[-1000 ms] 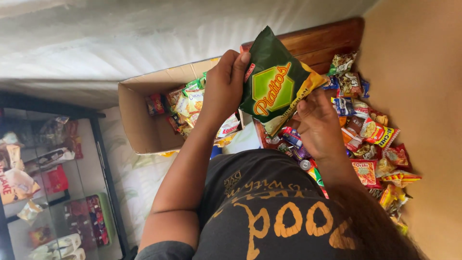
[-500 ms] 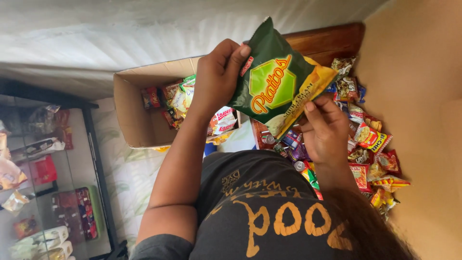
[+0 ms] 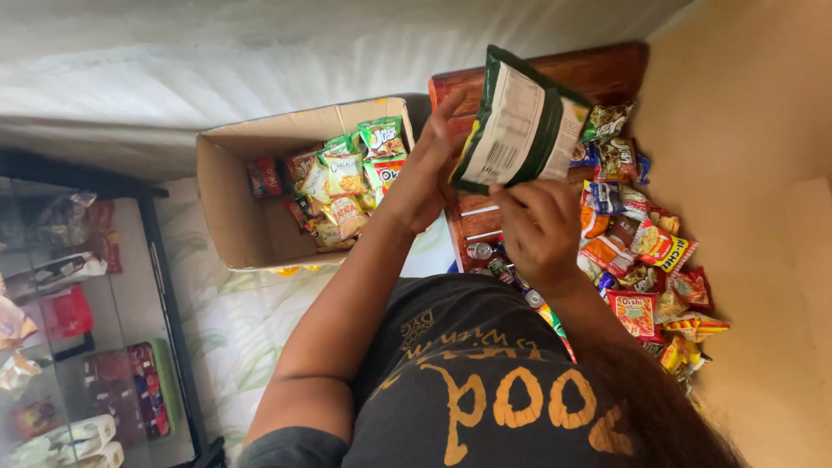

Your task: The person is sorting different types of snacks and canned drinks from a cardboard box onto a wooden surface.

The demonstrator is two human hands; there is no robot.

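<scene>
Head camera looked down on a person holding a green snack bag [image 3: 520, 121] up with both hands above a wooden tray [image 3: 555, 69]. Left hand [image 3: 429, 169] was closed on the bag's left edge, and right hand [image 3: 537, 230] pinched its lower edge, so its white back panel with a barcode faced the camera, probably for reading. It looked puffed and sealed. A cardboard box [image 3: 230, 208] with snack packets [image 3: 347, 178] stood beside the tray's left edge; loose packets [image 3: 646, 260] were piled along its right side.

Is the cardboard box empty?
No: the box holds a heap of snack packets at its far end, beside the left hand holding the green bag.
</scene>
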